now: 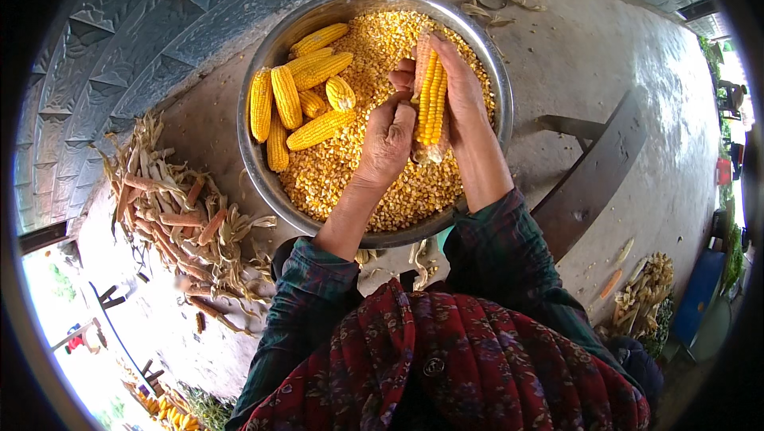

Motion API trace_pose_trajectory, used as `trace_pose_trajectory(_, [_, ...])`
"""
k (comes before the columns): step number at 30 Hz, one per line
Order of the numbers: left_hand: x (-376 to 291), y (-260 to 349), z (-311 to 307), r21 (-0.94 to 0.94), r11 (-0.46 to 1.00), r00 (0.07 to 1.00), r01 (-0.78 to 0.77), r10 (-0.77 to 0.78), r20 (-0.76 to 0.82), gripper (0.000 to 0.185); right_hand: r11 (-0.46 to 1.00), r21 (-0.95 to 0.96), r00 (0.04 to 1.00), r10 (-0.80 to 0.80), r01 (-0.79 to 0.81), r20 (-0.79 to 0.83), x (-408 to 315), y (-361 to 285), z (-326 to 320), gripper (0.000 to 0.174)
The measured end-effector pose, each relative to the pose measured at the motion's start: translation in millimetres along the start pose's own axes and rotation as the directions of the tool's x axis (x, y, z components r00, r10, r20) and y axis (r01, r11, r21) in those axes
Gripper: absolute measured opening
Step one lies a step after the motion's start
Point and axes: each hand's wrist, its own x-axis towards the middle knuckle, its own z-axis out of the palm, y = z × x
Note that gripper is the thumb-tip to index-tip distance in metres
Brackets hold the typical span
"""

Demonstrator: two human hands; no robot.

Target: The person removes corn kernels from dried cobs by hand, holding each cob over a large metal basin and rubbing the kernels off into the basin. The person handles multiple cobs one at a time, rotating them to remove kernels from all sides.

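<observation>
Both hands are over a wide metal basin [252, 183] filled with loose corn kernels [334, 183]. My right hand [464, 88] is wrapped along the right side of a partly shelled corn cob [432, 102], which still bears rows of yellow kernels on one side and is bare on its left. My left hand [391, 132] presses against the cob's left side with bent fingers and thumb; some of its fingertips are hidden. Several whole ears of corn [319, 130] lie on the kernels at the basin's left side.
A heap of bare cobs and dry husks [191, 222] lies on the concrete floor at left. A dark wooden bench [591, 180] stands right of the basin. More husks [644, 293] lie at lower right. A patterned grey wall or door [149, 31] curves behind.
</observation>
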Motion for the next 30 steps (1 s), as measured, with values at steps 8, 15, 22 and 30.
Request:
trace_pose_trajectory(8, [1.6,17.7,5.3,-0.328,0.919,0.969,0.218,-0.242,-0.037,0.045,0.961,0.273,0.972,-0.025,-0.042,0.236,13.5,5.9,-14.8,0.054])
trace_pose_trajectory(15, [3.6,20.2,3.0,-0.183,0.981,0.998,0.067,-0.062,0.032,0.05,0.979,0.203,0.986,-0.013,-0.022,0.168,9.1,7.6,-5.5,0.054])
trace_pose_trajectory(22, [-2.3,25.3,0.3,-0.272,0.944,0.982,0.188,-0.174,0.074,0.053,0.926,0.377,0.976,-0.053,-0.031,0.212,10.2,1.8,-5.2,0.048])
trace_pose_trajectory(30, [-8.5,25.4,9.3,0.047,0.998,0.999,-0.029,0.028,0.017,0.047,0.966,0.238,0.995,-0.088,0.097,-0.049,10.2,4.6,-5.7,0.044])
